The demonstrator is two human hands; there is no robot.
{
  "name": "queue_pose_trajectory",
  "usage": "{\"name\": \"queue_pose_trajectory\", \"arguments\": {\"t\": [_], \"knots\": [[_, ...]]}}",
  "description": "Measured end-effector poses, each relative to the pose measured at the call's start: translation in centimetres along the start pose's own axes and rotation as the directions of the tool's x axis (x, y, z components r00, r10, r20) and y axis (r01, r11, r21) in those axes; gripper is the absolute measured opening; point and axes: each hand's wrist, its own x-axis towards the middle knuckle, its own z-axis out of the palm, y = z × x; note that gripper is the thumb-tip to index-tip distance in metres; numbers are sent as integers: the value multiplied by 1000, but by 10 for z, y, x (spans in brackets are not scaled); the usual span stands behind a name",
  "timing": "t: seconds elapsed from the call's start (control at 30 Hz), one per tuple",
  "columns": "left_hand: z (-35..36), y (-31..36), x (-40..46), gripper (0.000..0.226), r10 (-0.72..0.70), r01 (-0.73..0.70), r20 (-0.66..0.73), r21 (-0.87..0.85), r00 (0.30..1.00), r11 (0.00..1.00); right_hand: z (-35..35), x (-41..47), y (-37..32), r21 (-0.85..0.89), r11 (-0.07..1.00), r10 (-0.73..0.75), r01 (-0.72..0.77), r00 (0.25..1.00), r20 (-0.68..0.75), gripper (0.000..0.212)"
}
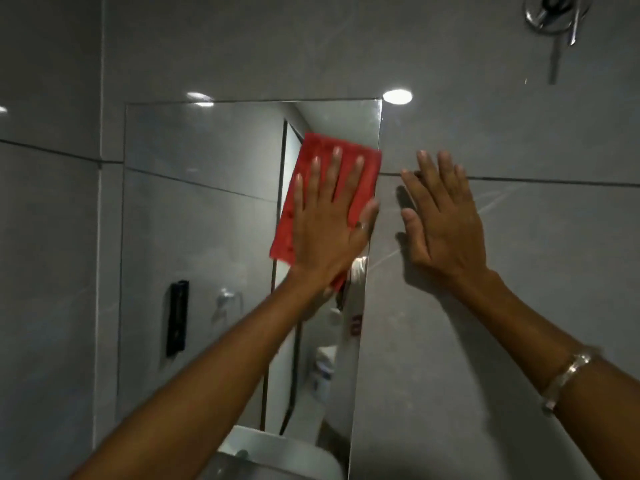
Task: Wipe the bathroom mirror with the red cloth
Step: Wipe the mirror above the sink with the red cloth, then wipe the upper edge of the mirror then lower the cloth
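Head view: frameless mirror (207, 237) mounted on grey tiled wall (502, 306). Red cloth (311, 174) lies flat on the glass at the mirror's upper right corner, its right side reaching the mirror's right edge, its top a little below the mirror's top edge. Left hand (329, 223) pressed flat on the cloth, palm down, fingers (335, 174) spread wide and pointing up; thumb sits at the mirror's right edge. Lower part of cloth shows under the wrist, a red strip peeking out below the heel of the hand.

Right hand (443, 220) is off the mirror, flat on the wall tile just beside the mirror's right edge, fingers open and straight, holding nothing; fingertips cross the horizontal grout line (554, 181). Clear bangle (568, 375) on the right forearm.

Chrome tap fitting (554, 12) at the wall's top right corner. Bright light spot (397, 97) on the tile just off the mirror's top right corner. White basin rim (277, 448) below the mirror's bottom edge. Mirror reflects a black wall-mounted item (177, 318), a chrome hook, a dark door frame; reflected shapes near the right edge are blurred, cannot tell what they are.
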Motion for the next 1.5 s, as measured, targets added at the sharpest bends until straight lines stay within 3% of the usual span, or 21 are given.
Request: {"name": "queue_pose_trajectory", "arguments": {"t": [0.17, 0.33, 0.5, 0.6, 0.67, 0.7, 0.73, 0.77, 0.8, 0.83, 0.87, 0.9, 0.93, 0.97, 1.03, 1.13, 1.2, 1.3, 1.4, 1.5], "knots": [[-14, 15, 97, 66, -43, 42, 26, 30, 999, 999, 6, -6, -1, -12, 989, -146, 145, 989, -32, 60], [-9, 13, 23, 58, 39, -36, 35, -91, 999, 995, -5, -46, -20, 105, 994, -24, 27, 999, -27, 55], [-5, 12, -130, 50, 104, -98, 107, -56, 989, 994, -26, -138, -71, 291, 927, 213, -235, 971, 105, 51], [-11, 10, -229, 54, 149, -139, 265, -55, 953, 989, -43, -205, -113, 400, 780, 416, -481, 876, 243, 50], [-23, 16, -289, 53, 92, -7, 406, -206, 909, 978, -52, -243, -143, 439, 639, 517, -632, 775, 363, 50], [-34, 22, -316, 52, -29, 200, 461, -326, 887, 924, -56, -262, -158, 443, 550, 557, -708, 706, 436, 50], [-46, 30, -333, 51, -186, 439, 521, -419, 833, 795, -57, -276, -169, 429, 445, 595, -786, 618, 514, 48], [-59, 42, -351, 48, -340, 654, 596, -452, 727, 607, -62, -294, -181, 393, 317, 629, -863, 502, 593, 45], [-68, 52, -362, 43, -455, 818, 679, -465, 575, 339, -65, -307, -190, 359, 191, 648, -914, 392, 653, 44], [-74, 58, -371, 38, -509, 895, 761, -445, 401, 39, -68, -317, -200, 329, 61, 641, -943, 289, 711, 46], [-80, 65, -382, 38, -475, 887, 862, -348, 176, -303, -73, -329, -211, 274, -85, 597, -958, 171, 784, 52], [-85, 72, -386, 49, -323, 781, 946, -193, -12, -594, -74, -335, -220, 206, -244, 515, -948, 53, 856, 60], [-94, 79, -395, 61, -181, 675, 978, -64, -104, -735, -79, -344, -230, 123, -421, 397, -898, -61, 916, 68], [-100, 83, -400, 67, -129, 602, 987, -45, -98, -797, -82, -350, -237, 46, -593, 264, -804, -140, 954, 73], [-109, 87, -412, 67, -131, 569, 987, -57, -91, -821, -95, -364, -246, -153, -791, -8, -592, -240, 971, 63], [-111, 92, -431, 54, -123, 649, 989, -41, -81, -760, -112, -393, -246, -259, -811, -169, -525, -213, 962, 51], [-108, 92, -447, 48, -113, 730, 986, 14, -124, -683, -119, -416, -240, -274, -771, -175, -575, -223, 959, 48], [-95, 90, -458, 55, -60, 835, 990, 76, -130, -545, -126, -446, -226, -297, -727, -144, -620, -285, 948, 45], [-73, 96, -473, 65, -29, 927, 985, 151, -171, -343, -133, -484, -213, -310, -702, -83, -641, -359, 930, 43], [-50, 109, -512, 43, -90, 963, 966, 231, -244, -136, -143, -530, -207, -335, -649, 3, -683, -443, 897, 41]]}}
